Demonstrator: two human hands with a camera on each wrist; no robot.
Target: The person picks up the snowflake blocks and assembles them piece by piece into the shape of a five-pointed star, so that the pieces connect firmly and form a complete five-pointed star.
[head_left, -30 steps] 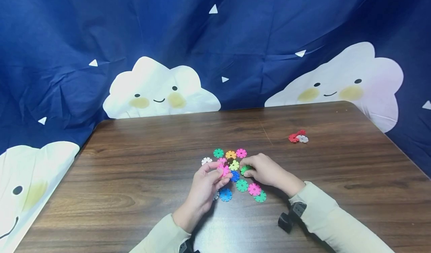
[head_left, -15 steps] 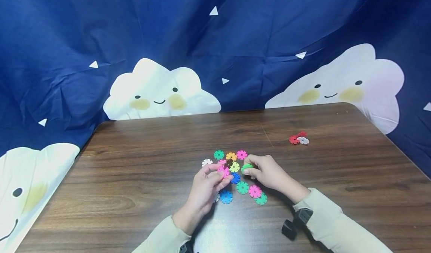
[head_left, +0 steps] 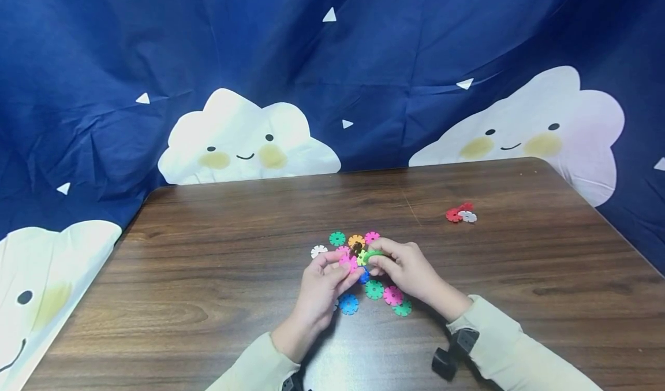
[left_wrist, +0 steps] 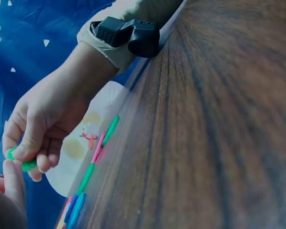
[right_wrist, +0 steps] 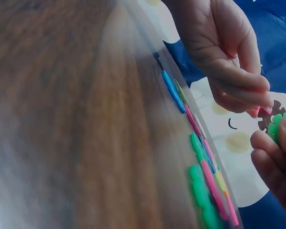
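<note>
Two hands bring snowflake discs together above a wooden table [head_left: 208,275].

The left hand [head_left: 322,290] pinches a pink disc [head_left: 347,262] joined to a brown disc [head_left: 355,249], while the right hand [head_left: 405,270] pinches a green disc [head_left: 372,256] — held just beside the brown one, right over the scatter of loose discs [head_left: 375,290] lying flat mid-table. A small red and white cluster [head_left: 460,214] sits well apart, toward the far right.
</note>
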